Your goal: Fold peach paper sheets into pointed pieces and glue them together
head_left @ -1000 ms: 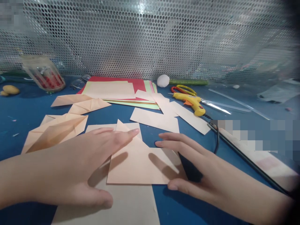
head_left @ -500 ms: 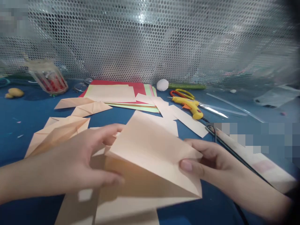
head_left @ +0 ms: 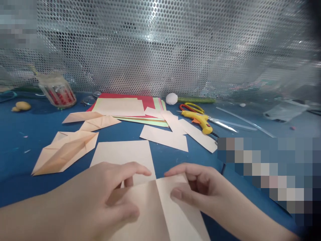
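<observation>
A peach sheet of paper with a crease down its middle stands opened out toward me at the bottom of the view. My right hand pinches its upper right part, thumb in front and fingers behind. At the left side, my left hand is curled round the sheet's edge, with its thumb over the near face. Behind the hands lies a flat peach sheet. Folded paper pieces rest on the table to the left.
A paper stack lies at the back, with loose strips in front of it. A yellow glue gun and scissors are on the right. A jar stands at back left, before a perforated metal panel.
The creased paper has come down toward me and turned, its fold now running upright rather than slanting across. Both hands have moved closer together, and the flat sheet behind them is uncovered.
</observation>
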The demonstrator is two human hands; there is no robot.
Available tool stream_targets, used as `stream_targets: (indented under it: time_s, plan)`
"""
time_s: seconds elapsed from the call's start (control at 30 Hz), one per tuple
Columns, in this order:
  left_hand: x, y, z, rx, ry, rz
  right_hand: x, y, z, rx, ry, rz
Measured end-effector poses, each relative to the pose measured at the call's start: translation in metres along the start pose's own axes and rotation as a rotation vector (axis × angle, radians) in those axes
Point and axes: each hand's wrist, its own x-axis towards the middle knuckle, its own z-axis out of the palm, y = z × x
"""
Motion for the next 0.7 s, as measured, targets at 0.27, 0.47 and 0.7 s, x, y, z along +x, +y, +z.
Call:
stream_targets:
  time_s: [0.27,0.47,0.7]
  plan:
    - [-0.003,0.002,0.022,0.087,0.027,0.315,-0.005,0.008,0.007,-0.684,0.341,-0.298]
    - [0.002,0.009,0.023,0.209,-0.099,0.295,-0.005,0.011,0.005,-0.794,0.343,-0.419]
    - [0.005,0.011,0.026,0.215,-0.091,0.155,-0.007,0.013,0.003,-0.870,0.266,-0.421]
